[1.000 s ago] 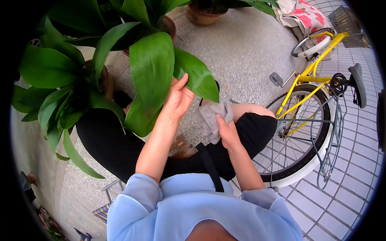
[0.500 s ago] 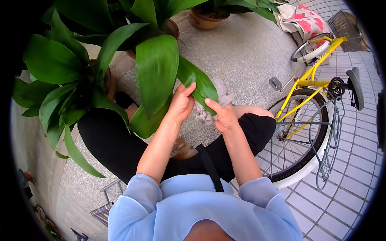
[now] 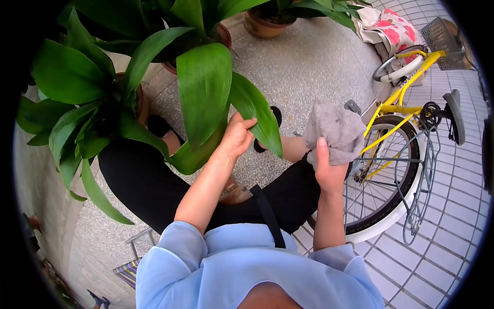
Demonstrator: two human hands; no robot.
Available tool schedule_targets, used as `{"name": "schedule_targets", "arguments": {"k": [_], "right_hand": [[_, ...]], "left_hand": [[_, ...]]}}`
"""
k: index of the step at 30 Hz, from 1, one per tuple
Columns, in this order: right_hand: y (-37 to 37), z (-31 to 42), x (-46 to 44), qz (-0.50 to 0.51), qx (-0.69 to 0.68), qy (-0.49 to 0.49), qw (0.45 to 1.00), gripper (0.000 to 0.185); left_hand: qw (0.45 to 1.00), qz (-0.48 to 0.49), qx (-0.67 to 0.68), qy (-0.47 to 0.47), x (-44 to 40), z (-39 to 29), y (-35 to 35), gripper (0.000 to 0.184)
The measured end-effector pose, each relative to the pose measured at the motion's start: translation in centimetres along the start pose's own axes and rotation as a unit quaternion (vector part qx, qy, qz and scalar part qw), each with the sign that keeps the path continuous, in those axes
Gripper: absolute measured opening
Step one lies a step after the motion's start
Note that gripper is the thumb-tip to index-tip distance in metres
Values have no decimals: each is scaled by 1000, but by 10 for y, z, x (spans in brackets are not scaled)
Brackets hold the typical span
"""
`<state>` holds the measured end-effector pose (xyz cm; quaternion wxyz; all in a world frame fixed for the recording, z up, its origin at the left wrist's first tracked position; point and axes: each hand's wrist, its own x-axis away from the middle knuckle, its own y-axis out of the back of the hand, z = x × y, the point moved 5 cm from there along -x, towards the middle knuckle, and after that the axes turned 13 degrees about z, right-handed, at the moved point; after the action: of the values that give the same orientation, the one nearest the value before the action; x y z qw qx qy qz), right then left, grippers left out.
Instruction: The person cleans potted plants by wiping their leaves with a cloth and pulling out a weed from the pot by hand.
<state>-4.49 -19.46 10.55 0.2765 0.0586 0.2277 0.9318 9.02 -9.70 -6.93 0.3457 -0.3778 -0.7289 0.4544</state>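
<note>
A long green leaf [image 3: 260, 110] of a potted plant reaches toward me, its tip pointing down and right. My left hand [image 3: 238, 135] is closed on this leaf, thumb on top and fingers beneath. Out to the right, clear of the leaf, my right hand [image 3: 330, 167] grips a crumpled grey cloth [image 3: 334, 131] with the thumb pressed on its face. Another broad leaf [image 3: 203, 92] hangs just left of my left hand and partly covers the foliage behind it.
A yellow bicycle [image 3: 399, 109] lies close on my right, its rear wheel near my knee. Several potted plants stand ahead and left, one in a brown pot [image 3: 265, 27]. A floral cloth [image 3: 388, 26] is at the far right. A striped stool [image 3: 126, 273] sits behind me.
My right hand has left the leaf and swung right, with the grey cloth now spread above its fingers. My left hand keeps its grip, and the leaf's tip hangs free.
</note>
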Motion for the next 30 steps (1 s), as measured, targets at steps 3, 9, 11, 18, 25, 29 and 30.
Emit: {"name": "schedule_targets", "arguments": {"k": [3,9,11,18,25,29,30], "right_hand": [[-39,19,-18,130,172,104,971,34],[-137,-71,-68,229,324,-16,918,56],[-151,-75,-93,261,373,-25,890,60],[-215,-127,-191,385,116,-99,910,58],[-165,-90,-143,444,10,-116,888,47],[-106,-92,-90,374,128,3,918,53],[-96,-84,-75,336,118,-16,934,58]], "left_hand": [[998,15,-62,1,2,2,-5,49],[986,-71,-109,102,20,-8,-7,42],[978,-69,-151,124,23,-3,1,36],[969,-86,-165,164,22,24,44,43],[969,15,244,-40,20,12,33,35],[950,55,302,-56,13,-1,-8,41],[925,1,378,-28,15,31,30,39]]}}
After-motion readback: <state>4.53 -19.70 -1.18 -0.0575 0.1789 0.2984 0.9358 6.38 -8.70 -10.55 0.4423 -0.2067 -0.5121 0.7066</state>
